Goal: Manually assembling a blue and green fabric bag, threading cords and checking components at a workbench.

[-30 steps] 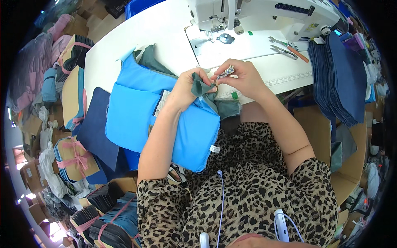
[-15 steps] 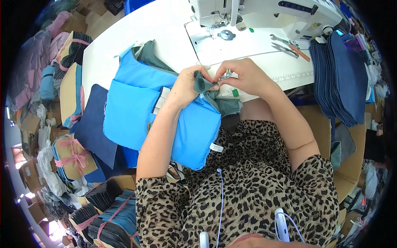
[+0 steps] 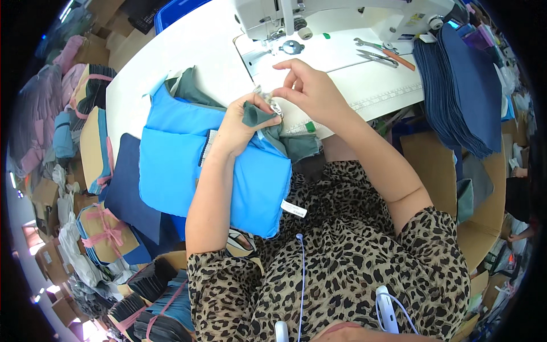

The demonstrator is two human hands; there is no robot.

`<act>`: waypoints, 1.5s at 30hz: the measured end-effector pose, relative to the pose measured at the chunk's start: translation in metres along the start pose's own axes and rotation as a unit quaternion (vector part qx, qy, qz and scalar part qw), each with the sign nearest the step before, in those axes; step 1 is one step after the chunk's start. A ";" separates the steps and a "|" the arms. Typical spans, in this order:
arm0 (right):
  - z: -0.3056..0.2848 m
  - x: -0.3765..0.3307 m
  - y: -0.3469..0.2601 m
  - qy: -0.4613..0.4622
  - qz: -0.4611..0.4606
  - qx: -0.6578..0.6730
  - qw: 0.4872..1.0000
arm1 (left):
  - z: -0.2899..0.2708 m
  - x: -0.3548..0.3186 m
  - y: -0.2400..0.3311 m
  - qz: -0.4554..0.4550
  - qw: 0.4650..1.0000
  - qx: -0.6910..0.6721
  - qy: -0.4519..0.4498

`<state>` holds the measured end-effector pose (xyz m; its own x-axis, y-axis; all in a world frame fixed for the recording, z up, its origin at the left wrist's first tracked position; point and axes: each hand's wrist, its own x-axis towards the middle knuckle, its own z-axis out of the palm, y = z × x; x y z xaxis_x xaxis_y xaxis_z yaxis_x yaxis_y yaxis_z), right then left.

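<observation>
The blue fabric piece [image 3: 188, 165] lies half on the white tabletop [image 3: 188, 57], half over the lap, so its edge stays within reach. At its two o'clock corner the left hand [image 3: 239, 122], wrist bent inward, has its grip closed on a grey-green fold [image 3: 256, 114] (bunched to steady it). At three o'clock from that, the right hand [image 3: 310, 91] arches over, fingertips pinched on a small metal piece [image 3: 275, 106], likely a zipper pull.

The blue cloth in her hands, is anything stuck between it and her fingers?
No. Both hands already touch it: the left hand grips the grey-green edge of the blue cloth, and the right hand pinches the same spot, nothing visible between.
</observation>
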<state>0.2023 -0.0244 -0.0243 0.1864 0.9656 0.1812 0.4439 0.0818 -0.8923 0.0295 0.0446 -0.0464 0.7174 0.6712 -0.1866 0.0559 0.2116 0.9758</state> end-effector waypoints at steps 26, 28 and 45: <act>0.037 -0.023 -0.068 -0.070 -0.046 0.363 0.928 | -0.025 -0.083 0.102 0.127 0.984 0.106 0.066; 0.037 -0.021 -0.067 -0.082 -0.039 0.355 0.930 | -0.027 -0.086 0.098 0.113 0.988 0.084 0.068; 0.042 -0.019 -0.057 -0.118 -0.045 0.331 0.935 | -0.030 -0.083 0.088 0.095 0.987 0.105 0.071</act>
<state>0.1371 -0.0374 0.0058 -0.0598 0.9686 0.2413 -0.2060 0.2246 -0.9524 -0.0459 0.0288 0.0518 0.6249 0.7807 0.0021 0.0831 -0.0692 0.9941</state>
